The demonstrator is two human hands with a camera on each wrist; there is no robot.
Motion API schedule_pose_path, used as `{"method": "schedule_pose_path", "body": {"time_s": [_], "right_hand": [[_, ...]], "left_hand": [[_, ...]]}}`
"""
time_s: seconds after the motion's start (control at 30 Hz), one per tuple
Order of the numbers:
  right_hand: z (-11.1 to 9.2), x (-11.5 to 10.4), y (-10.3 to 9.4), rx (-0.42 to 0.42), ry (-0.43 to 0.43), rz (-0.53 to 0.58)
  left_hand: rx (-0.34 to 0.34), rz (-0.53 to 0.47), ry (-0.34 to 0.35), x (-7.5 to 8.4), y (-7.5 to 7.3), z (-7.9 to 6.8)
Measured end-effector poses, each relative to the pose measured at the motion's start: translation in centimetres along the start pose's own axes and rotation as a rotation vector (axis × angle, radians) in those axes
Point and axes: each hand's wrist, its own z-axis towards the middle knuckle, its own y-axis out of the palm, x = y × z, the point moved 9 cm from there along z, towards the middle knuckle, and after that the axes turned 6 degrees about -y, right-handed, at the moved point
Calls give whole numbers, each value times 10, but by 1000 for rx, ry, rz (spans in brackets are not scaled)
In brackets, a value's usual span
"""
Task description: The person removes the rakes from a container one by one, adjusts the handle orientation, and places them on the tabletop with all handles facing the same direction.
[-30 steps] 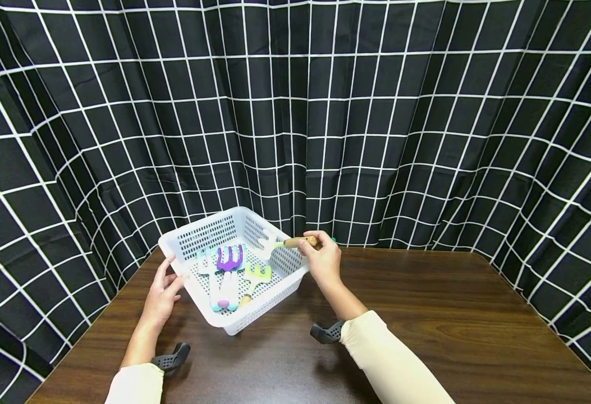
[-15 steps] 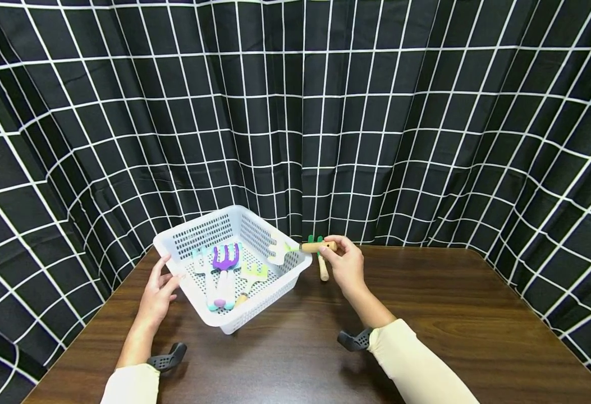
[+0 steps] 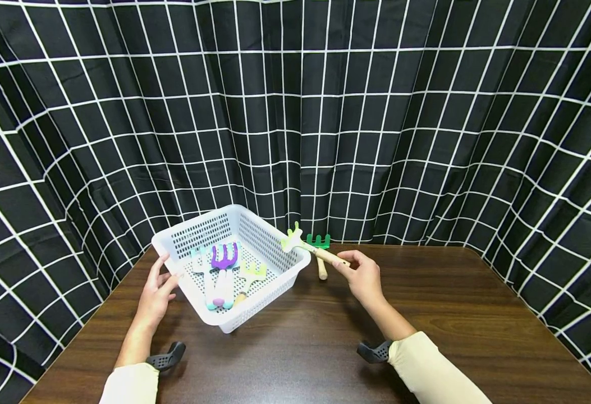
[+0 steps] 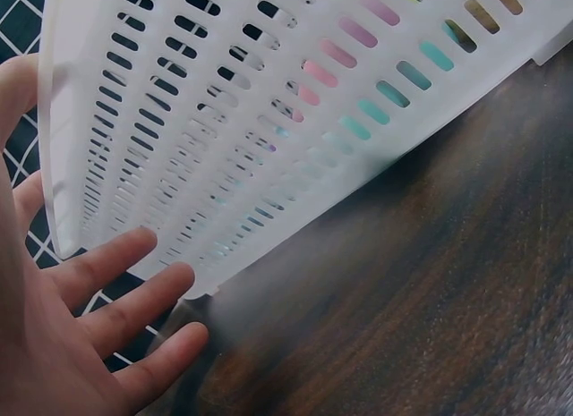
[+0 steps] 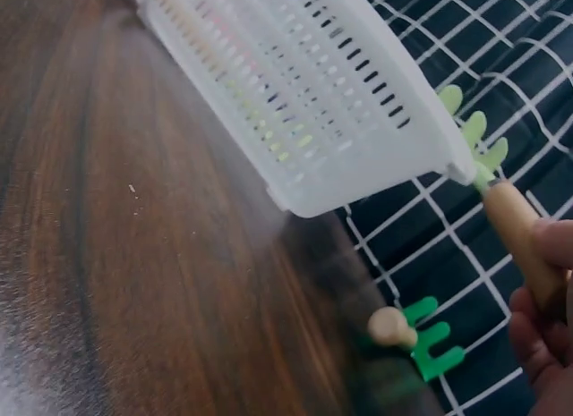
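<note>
My left hand (image 3: 156,297) holds the left rim of a white perforated plastic basket (image 3: 255,314), thumb over the edge. In the left wrist view the other fingers (image 4: 148,304) spread against its outer wall. My right hand (image 3: 366,278) pinches the wooden handle end of a pale green toy hand rake (image 3: 333,257), whose tined head overlaps the basket's right corner. Inside the basket lie a purple-tined hand rake (image 3: 224,258), light blue-headed tools (image 3: 199,261) with white handles and a yellow-green hand rake (image 3: 251,275) with a wooden handle.
A green hand rake (image 3: 319,241) with a wooden handle lies on the dark wooden table (image 3: 452,314), just right of the basket. A black curtain (image 3: 376,140) with a white grid closes off the back and sides. Each wrist wears a black camera mount (image 3: 166,356).
My right hand has drawn the pale green rake rightward, its head moving from inside the basket to the right rim. The green rake on the table has come into view. The left hand keeps its hold.
</note>
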Motion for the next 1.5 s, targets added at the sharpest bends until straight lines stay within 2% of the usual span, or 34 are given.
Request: {"method": "schedule_pose_path", "body": {"time_s": [0.1, 0.27, 0.43, 1.0, 1.5], "right_hand": [[-4, 8, -8, 40, 39, 25], [-5, 17, -20, 124, 47, 47], [-8, 24, -30, 168, 64, 14], [-13, 56, -52, 208, 38, -189], [-17, 75, -60, 168, 68, -319]], "left_hand": [[-1, -4, 0, 0, 0, 0], [-2, -3, -7, -3, 0, 0], [-2, -7, -9, -5, 0, 0], [0, -11, -14, -4, 0, 0], [-5, -8, -8, -3, 0, 1]]}}
